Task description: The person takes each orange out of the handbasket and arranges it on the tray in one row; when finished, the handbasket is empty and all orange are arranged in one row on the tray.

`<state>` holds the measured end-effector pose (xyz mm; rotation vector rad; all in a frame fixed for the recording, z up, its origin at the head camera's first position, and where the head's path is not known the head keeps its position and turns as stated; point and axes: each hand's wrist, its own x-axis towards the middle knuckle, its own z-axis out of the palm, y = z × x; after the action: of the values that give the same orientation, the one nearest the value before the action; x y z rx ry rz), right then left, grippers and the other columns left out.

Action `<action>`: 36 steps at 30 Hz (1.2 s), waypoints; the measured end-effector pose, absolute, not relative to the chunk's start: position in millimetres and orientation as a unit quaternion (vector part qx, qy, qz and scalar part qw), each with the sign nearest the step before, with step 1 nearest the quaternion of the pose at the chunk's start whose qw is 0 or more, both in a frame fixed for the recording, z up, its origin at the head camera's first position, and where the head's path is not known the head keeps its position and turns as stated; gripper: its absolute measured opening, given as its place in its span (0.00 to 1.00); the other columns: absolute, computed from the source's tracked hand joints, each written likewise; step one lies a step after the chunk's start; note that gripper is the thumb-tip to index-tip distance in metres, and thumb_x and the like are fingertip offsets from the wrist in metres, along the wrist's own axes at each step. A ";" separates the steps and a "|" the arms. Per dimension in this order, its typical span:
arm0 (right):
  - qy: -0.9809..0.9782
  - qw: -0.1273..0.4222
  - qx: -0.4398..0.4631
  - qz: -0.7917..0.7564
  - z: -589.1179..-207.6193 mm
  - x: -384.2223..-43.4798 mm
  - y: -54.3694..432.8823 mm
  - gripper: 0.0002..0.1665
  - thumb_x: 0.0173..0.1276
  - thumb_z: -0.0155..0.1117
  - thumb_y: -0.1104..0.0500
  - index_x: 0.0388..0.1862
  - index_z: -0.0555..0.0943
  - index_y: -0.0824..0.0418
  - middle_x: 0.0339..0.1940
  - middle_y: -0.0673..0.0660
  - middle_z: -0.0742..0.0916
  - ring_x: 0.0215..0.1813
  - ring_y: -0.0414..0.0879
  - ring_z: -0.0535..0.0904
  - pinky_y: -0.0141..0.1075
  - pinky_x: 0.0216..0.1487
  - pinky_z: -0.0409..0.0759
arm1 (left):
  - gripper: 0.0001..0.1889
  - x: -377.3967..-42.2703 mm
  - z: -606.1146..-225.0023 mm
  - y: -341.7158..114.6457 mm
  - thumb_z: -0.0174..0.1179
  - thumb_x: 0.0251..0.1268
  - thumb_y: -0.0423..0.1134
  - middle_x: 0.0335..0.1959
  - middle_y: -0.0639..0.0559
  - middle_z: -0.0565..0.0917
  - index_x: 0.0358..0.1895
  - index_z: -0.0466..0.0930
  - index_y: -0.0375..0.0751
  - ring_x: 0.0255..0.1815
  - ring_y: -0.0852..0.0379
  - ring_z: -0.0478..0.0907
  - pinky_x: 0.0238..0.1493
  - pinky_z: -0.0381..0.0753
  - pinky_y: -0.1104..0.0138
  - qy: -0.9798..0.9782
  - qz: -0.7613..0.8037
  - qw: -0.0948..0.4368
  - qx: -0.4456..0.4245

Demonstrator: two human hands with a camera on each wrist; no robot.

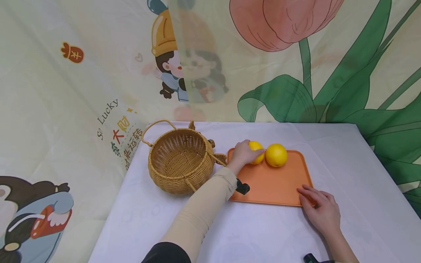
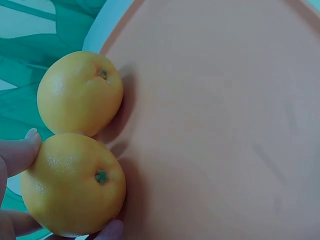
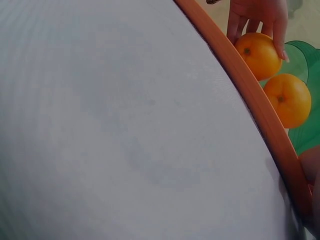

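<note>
On the orange tray (image 1: 266, 184) sit two oranges side by side near its far edge. My left hand (image 1: 245, 153) grips the left orange (image 1: 255, 152), thumb on one side and fingers on the other. In the left wrist view this held orange (image 2: 72, 185) touches or nearly touches the other orange (image 2: 80, 94), and both show green stem ends. Nothing holds the right orange (image 1: 276, 155). At the tray's near right corner, my right hand (image 1: 322, 210) rests its fingertips on the rim. Only part of that hand shows in the right wrist view, beside the tray rim (image 3: 245, 75).
A woven wicker basket (image 1: 181, 160) with raised handles stands left of the tray, its inside visible. White cloth (image 1: 348, 164) covers the table. Behind hangs a printed curtain (image 1: 204, 54). My left forearm passes in front of the basket's right side.
</note>
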<state>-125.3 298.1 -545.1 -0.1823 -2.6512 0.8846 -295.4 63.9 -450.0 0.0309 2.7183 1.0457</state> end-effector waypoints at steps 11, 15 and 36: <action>-0.934 0.170 -0.068 0.308 -545.3 -126.5 299.8 0.15 0.70 0.69 0.62 0.53 0.88 0.62 0.61 0.66 0.84 0.62 0.64 0.68 0.65 0.57 0.61 | 0.39 -297.1 -448.9 67.9 0.66 0.66 0.61 0.61 0.43 0.78 0.73 0.71 0.40 0.57 0.49 0.73 0.56 0.76 0.61 0.929 0.353 0.113 0.019; -0.933 0.170 -0.070 0.309 -545.2 -125.3 299.2 0.15 0.70 0.69 0.62 0.53 0.88 0.62 0.61 0.66 0.84 0.62 0.64 0.68 0.65 0.58 0.61 | 0.40 -296.4 -448.5 68.0 0.66 0.66 0.62 0.62 0.43 0.78 0.73 0.71 0.40 0.58 0.49 0.73 0.57 0.75 0.61 0.930 0.350 0.115 0.021; -0.933 0.164 -0.094 0.307 -543.5 -111.7 296.8 0.15 0.70 0.70 0.60 0.54 0.88 0.62 0.62 0.65 0.84 0.63 0.64 0.67 0.65 0.58 0.62 | 0.44 -287.6 -438.4 60.1 0.59 0.69 0.66 0.74 0.43 0.70 0.81 0.59 0.47 0.72 0.47 0.68 0.69 0.69 0.54 0.920 0.362 0.120 0.089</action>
<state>-111.7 296.8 -543.5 -0.2691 -2.6581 0.8746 -287.6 60.1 -438.4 0.2590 2.6889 1.0583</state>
